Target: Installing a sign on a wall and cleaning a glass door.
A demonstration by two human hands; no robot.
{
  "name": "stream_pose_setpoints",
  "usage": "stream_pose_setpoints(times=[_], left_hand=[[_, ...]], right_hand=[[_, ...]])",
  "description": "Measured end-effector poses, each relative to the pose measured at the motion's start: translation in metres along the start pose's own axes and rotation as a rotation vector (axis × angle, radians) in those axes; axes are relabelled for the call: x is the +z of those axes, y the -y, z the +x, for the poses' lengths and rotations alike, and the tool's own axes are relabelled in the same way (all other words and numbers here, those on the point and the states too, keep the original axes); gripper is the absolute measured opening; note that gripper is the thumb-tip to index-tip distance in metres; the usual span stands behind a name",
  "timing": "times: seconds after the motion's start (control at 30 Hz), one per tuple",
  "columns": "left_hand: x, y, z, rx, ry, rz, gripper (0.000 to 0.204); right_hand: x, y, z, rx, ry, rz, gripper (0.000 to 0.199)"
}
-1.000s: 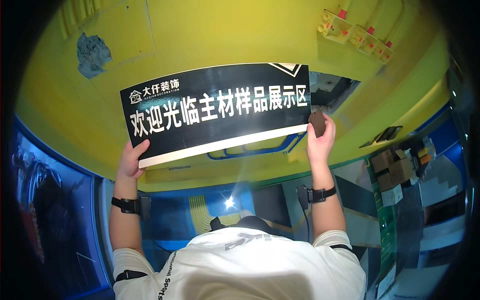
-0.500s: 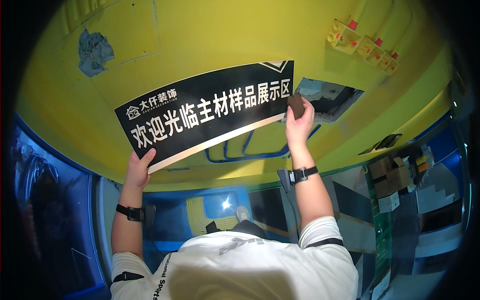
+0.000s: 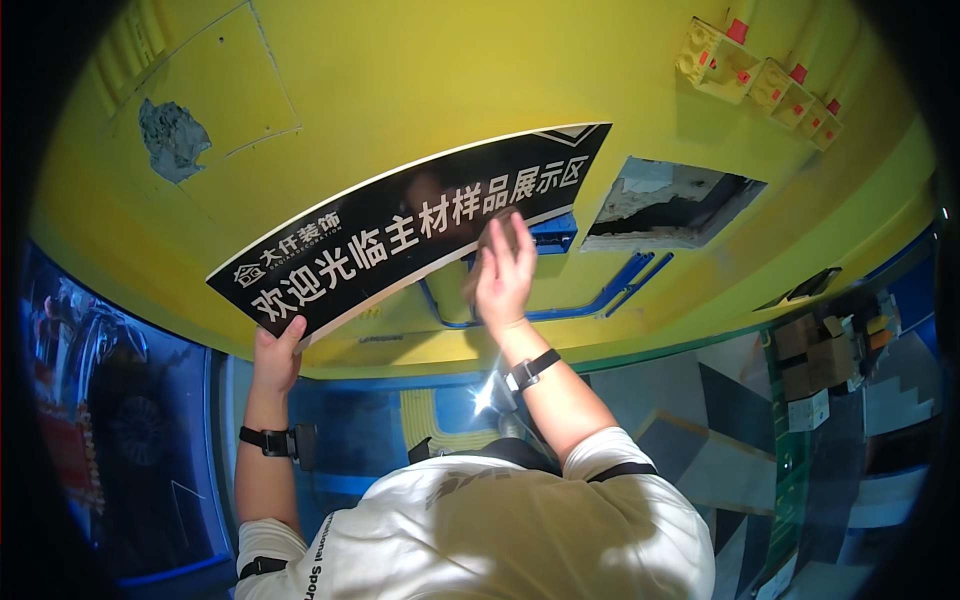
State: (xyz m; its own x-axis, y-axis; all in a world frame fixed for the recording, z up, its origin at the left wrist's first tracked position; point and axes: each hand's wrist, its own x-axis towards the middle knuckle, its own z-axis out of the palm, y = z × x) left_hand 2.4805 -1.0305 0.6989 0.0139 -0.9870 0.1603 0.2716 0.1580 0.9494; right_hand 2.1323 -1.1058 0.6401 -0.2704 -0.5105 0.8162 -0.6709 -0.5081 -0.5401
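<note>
A long black sign board (image 3: 400,250) with white lettering and a pale edge is held tilted in front of the yellow wall. Its lower left corner is pinched by my left hand (image 3: 278,352), thumb on the front face. My right hand (image 3: 508,280) is at the board's face, right of the middle, by the lower edge. A small dark brown pad (image 3: 487,238), like a sponge or sanding block, is in its fingers, partly hidden and smeared by motion.
The yellow wall (image 3: 340,60) has a rectangular opening (image 3: 680,205) right of the sign, a grey patch (image 3: 174,140) at upper left and yellow junction boxes (image 3: 715,62) at upper right. Blue conduit (image 3: 600,300) runs below. Cardboard boxes (image 3: 830,362) stand at far right.
My right hand has moved left with the brown pad, from the sign's right end toward its middle. The sign tilts differently, and more blue conduit box shows behind it. My left hand keeps its corner.
</note>
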Motion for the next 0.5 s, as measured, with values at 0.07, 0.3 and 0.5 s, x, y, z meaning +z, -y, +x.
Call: stream_pose_setpoints(times=[0.07, 0.3, 0.5], left_hand=[[-0.004, 0.001, 0.002, 0.011, 0.013, 0.027, 0.046], [-0.02, 0.014, 0.01, -0.039, 0.052, 0.047, 0.052], [-0.008, 0.013, 0.01, 0.009, -0.022, 0.041, 0.05]], right_hand=[[-0.005, -0.015, 0.012, 0.122, -0.086, -0.023, 0.043], [-0.023, -0.048, 0.063, 0.552, -0.318, -0.067, 0.034], [0.011, 0.036, 0.038, -0.04, -0.122, 0.019, 0.042]])
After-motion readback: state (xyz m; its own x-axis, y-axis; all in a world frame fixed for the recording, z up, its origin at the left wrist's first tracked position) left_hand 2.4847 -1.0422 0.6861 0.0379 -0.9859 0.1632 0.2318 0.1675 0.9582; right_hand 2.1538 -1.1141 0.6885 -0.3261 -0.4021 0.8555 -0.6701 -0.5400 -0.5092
